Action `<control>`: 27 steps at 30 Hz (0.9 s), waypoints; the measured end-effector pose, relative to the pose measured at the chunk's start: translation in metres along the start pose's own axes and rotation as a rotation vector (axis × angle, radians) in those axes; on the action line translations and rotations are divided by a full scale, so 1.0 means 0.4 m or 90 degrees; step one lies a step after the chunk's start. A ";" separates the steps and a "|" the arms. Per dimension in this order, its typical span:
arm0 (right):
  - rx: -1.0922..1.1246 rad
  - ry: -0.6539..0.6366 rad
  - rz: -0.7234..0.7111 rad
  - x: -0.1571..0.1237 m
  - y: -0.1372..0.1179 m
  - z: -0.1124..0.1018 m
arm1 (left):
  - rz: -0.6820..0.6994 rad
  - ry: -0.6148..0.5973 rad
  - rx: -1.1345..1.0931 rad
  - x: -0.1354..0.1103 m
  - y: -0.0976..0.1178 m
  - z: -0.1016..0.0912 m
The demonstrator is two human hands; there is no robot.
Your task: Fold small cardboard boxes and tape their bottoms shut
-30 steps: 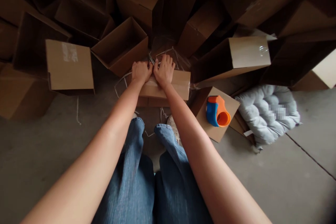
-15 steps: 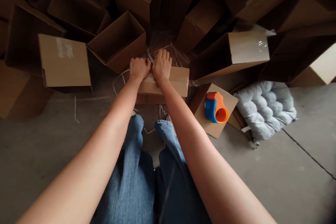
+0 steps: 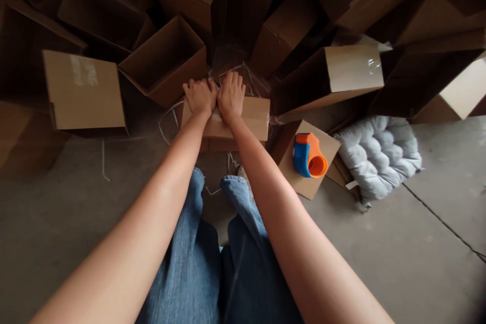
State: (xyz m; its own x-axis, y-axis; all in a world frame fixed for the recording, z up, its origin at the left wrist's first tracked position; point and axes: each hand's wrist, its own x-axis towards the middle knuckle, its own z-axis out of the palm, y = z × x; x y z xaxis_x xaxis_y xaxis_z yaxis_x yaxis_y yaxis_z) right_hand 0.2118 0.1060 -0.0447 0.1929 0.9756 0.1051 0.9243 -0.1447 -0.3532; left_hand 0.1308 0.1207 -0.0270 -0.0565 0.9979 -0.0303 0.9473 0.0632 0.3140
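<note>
A closed brown cardboard box [image 3: 252,116] is seen on the grey concrete floor [image 3: 398,253], just ahead of legs clad in blue jeans [image 3: 197,263]. Both hands are pressed side by side on its top, near the far edge. The left hand [image 3: 199,97] is laid knuckles-up with its fingers [image 3: 191,85] curled in tightly; whether anything is gripped inside them cannot be told. The right hand [image 3: 231,96] is laid flat, its fingers [image 3: 233,80] stretched out close together and reaching over the far edge, with nothing held.

Thin white strapping loops [image 3: 167,121] are scattered on the floor beside the box's left end. To the right, an orange and blue plastic tape dispenser [image 3: 308,155] is set on a flat brown cardboard sheet [image 3: 284,156], just beside the box. Further right, a grey quilted cushion [image 3: 379,154] is lying on the floor. Behind the hands, an open-topped brown carton [image 3: 163,63] is tilted, and a long brown carton on its side [image 3: 334,78] is lying at the right. At the left, a brown carton with a clear tape patch [image 3: 85,90] is standing well apart.
</note>
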 end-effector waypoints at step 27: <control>0.212 0.171 -0.043 0.049 0.186 -0.058 | -0.025 -0.022 -0.117 0.014 -0.012 0.029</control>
State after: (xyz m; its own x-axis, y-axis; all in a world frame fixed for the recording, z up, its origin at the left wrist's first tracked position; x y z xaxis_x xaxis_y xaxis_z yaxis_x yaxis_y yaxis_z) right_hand 0.2919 0.1104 -0.0474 0.2556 0.8971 0.3604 0.7890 0.0218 -0.6140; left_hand 0.1294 0.1256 -0.0397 -0.0788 0.9939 -0.0769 0.8708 0.1062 0.4801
